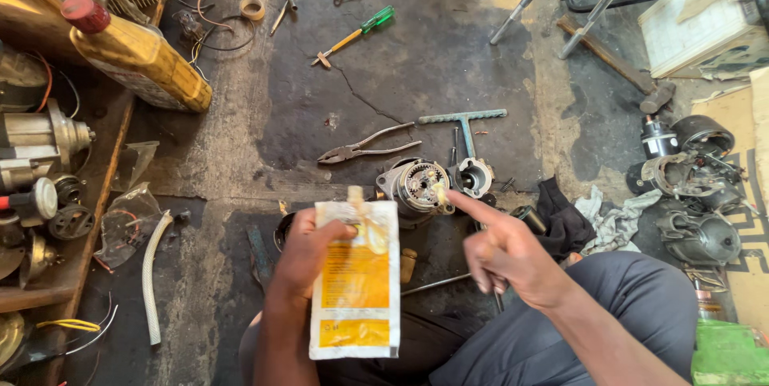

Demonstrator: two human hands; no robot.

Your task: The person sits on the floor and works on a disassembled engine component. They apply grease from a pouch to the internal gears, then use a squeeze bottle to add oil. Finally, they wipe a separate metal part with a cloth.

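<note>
The white and orange grease pouch (356,282) sits nearest, pinched upright in the left hand (308,250), thumb across its front. Just beyond its torn top lies the round motor housing (416,184) on the floor. The right hand (505,254), beside the pouch, extends its forefinger, yellowish grease on the tip, touching the housing's rim; other fingers curl in. Pliers (364,147) lie beyond the housing.

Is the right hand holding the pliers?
No: the pliers lie untouched on the floor, while the right hand points its greasy index finger at the motor part.
</note>
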